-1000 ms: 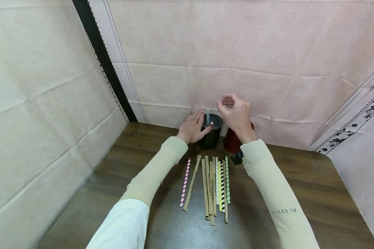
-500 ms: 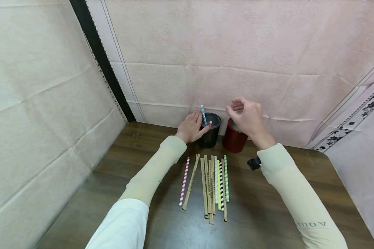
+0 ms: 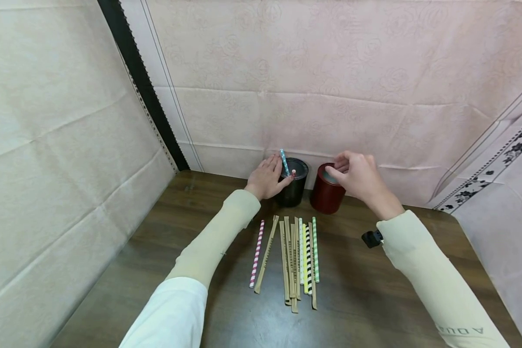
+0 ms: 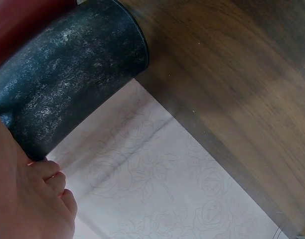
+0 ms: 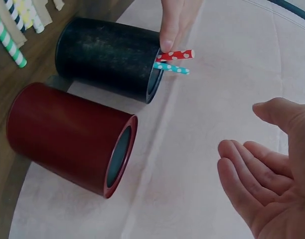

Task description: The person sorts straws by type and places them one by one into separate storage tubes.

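Note:
My left hand (image 3: 267, 178) rests at the left rim of a black cylindrical cup (image 3: 291, 195), fingers extended beside it and thumb over the rim. Two polka-dot paper straws stand in that cup: a blue one (image 3: 284, 162) leaning left and a red one (image 5: 176, 55) by the thumb. To the cup's right stands a dark red cup (image 3: 326, 198); no straw shows above its rim. My right hand (image 3: 355, 175) hovers above and right of the red cup, fingers loosely bent, holding nothing. In the right wrist view its fingers (image 5: 252, 174) and thumb are apart.
In front of the cups lies a row of straws: a pink-striped one (image 3: 256, 253), several brown paper-wrapped ones (image 3: 290, 261), a yellow one (image 3: 305, 261), a black-striped one (image 3: 309, 261) and green ones (image 3: 315, 251). A cloth wall (image 3: 322, 121) rises close behind the cups.
My right hand has moved right and slightly down, away from the black cup, uncovering the red cup. The blue straw has tipped from near upright to leaning left. The left hand stays put.

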Available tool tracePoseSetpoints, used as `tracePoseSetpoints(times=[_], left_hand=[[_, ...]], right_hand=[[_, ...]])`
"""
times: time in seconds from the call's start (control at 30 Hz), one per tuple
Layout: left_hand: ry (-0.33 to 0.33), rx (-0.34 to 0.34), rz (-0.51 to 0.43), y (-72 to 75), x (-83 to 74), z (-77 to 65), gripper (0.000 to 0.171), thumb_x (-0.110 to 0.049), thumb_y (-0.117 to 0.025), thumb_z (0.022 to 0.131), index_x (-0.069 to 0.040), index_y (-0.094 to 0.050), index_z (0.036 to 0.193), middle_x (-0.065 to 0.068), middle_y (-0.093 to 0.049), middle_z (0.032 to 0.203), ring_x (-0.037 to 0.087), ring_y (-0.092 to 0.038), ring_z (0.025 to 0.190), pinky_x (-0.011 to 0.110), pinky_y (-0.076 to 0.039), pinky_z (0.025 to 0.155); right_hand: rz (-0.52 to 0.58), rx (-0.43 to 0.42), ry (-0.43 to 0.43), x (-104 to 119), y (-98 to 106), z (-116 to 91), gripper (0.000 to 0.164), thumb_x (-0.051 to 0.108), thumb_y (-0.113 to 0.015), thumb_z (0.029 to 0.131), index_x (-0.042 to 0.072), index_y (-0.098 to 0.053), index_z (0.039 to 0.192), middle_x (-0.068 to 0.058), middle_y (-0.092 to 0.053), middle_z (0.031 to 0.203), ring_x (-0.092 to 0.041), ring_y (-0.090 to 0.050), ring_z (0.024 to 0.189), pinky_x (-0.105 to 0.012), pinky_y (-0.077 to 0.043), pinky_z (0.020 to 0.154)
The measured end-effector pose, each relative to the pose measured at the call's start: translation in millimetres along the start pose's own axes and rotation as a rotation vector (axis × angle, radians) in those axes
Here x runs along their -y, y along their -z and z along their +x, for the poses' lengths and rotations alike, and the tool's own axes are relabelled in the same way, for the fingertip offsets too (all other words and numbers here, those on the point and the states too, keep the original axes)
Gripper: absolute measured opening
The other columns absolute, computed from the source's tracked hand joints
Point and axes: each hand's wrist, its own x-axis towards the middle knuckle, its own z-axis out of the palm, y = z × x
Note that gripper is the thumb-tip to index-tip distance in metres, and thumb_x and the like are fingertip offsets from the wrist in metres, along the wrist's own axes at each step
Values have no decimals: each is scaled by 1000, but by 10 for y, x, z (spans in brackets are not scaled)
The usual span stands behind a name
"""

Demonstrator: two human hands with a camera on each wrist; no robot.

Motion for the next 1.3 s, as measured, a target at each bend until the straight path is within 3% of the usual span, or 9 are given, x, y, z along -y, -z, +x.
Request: tracePoseSetpoints(times=[0.2,0.43,0.5,0.83,0.97,1.1,1.2,1.3], left_hand=[[-1,0,-9,-5,9,1,90,-67,-13,109,-1,-8,169,15,-9,179,26,-9,168,36,-11,137],[-3,2,-10,-7,16,3,90,-67,-13,109,0,-7,169,15,-9,179,27,-9,168,36,-11,137],[-5,1,-10,-7,18,3,90,-67,-13,110,0,-7,169,15,-9,179,27,-9,168,36,-11,137],[1,9,-12,-24,35,13,90,-67,-13,109,0,-7,169,15,-9,179,26,-8,168,36,-10,137],[2,6,-14,-25,34,10,90,-67,-12,109,-1,-6,169,15,-9,179,26,-8,168,36,-10,137],[1,2,-18,-14,27,5,90,-67,-13,109,-1,-7,169,15,-10,179,26,-9,168,36,-10,137],[0,-5,-23,-2,16,0,89,-67,-14,109,-1,-9,169,15,-11,179,26,-10,167,36,-12,136],[1,-1,-28,6,8,0,89,-67,-14,110,-1,-9,169,14,-10,179,25,-9,168,37,-11,136]], right_hand=[[-12,94,-20,-75,11,-77,34,20,-73,99,-10,-71,116,-27,-78,108,-39,-78,98,-52,-64,86],[-50,210,-68,-184,-43,-128,38,24,-74,99,-9,-71,116,-25,-78,110,-38,-77,103,-53,-58,100],[-58,252,-84,-207,-68,-142,39,25,-74,99,-9,-71,117,-25,-78,111,-38,-76,104,-54,-60,94],[-105,421,-97,-330,-270,-222,38,26,-76,97,-9,-72,113,-24,-77,111,-36,-74,101,-51,-61,91],[-108,510,-90,-383,-370,-240,27,25,-77,96,-1,-75,90,-11,-75,84,-24,-68,79,-39,-57,71],[-92,589,-91,-433,-476,-255,37,25,-77,94,10,-65,63,4,-51,56,-13,-44,60,-29,-37,57],[-67,621,-97,-487,-571,-275,45,24,-76,95,15,-56,56,7,-41,52,-11,-36,54,-27,-33,55],[-45,641,-119,-546,-668,-285,47,23,-75,96,15,-55,55,7,-40,52,-11,-37,54,-27,-34,55]])
